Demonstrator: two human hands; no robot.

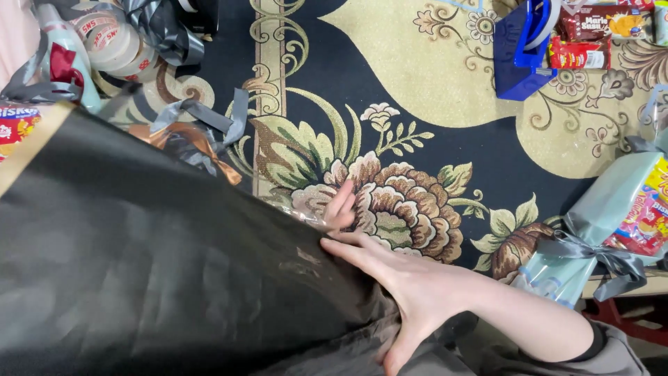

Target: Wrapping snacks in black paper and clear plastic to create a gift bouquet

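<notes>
Black wrapping sheet [153,257] lies over the floral carpet [417,132]. Right hand [410,285] presses flat, fingers spread, on its edge. Left hand [341,205] shows only fingertips; grip unclear.

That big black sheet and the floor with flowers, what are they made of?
The black sheet looks like glossy wrapping paper or thin plastic film: it shines softly and buckles where the right hand presses its edge. The left hand peeks out behind that edge. The floor is a carpet, probably woven fabric, matte with a flower pattern.

black sheet [139,257]: 1; hands: 2; tape dispenser [522,49]: 1; wrapped bouquet [612,223]: 1
</notes>
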